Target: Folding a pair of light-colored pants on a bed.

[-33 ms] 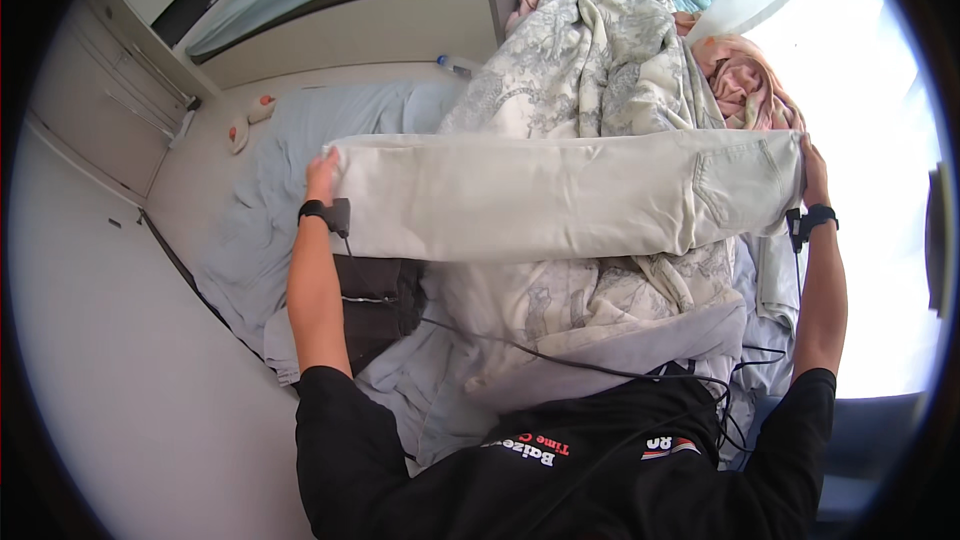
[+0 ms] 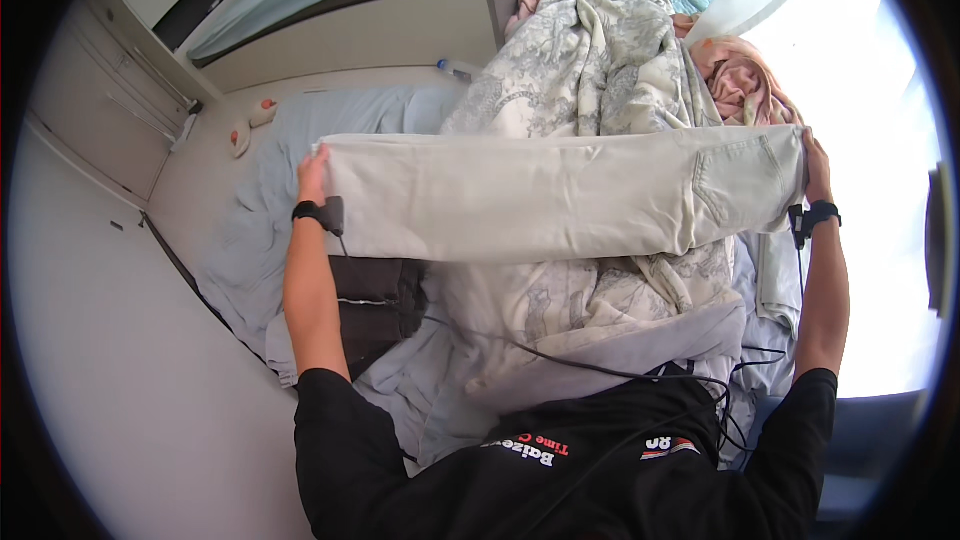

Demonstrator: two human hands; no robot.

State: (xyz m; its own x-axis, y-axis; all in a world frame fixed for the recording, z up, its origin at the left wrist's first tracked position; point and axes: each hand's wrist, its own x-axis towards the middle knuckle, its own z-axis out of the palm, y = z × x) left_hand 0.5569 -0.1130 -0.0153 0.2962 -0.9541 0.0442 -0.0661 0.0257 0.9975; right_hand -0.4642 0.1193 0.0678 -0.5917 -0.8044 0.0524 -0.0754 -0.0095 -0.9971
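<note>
A pair of pale, off-white jeans [image 2: 500, 195], folded lengthwise, is stretched out sideways in front of me above the bed. A back pocket [image 2: 738, 180] shows toward its right end. My left hand [image 2: 313, 176] grips the leg end at the left, fingers closed around the edge. At the waist end, my right hand [image 2: 816, 166] is closed on the fabric, with some fingers hidden behind it. Below the jeans lies a patterned grey-and-cream quilt [image 2: 600, 305]. Dark folded clothing [image 2: 375, 325] with a light zip or seam lies beneath my left forearm.
A light blue sheet [image 2: 245, 230] covers the bed's left part. Peach cloth [image 2: 745, 85] is bunched at the right by the bright window. A bottle [image 2: 458, 69] lies beyond the bed, and slippers [image 2: 240, 138] are on the floor. A black cable [image 2: 560, 355] trails across my front.
My left hand has shifted slightly left, drawing the jeans' leg end outward. My right hand stays nearly in place.
</note>
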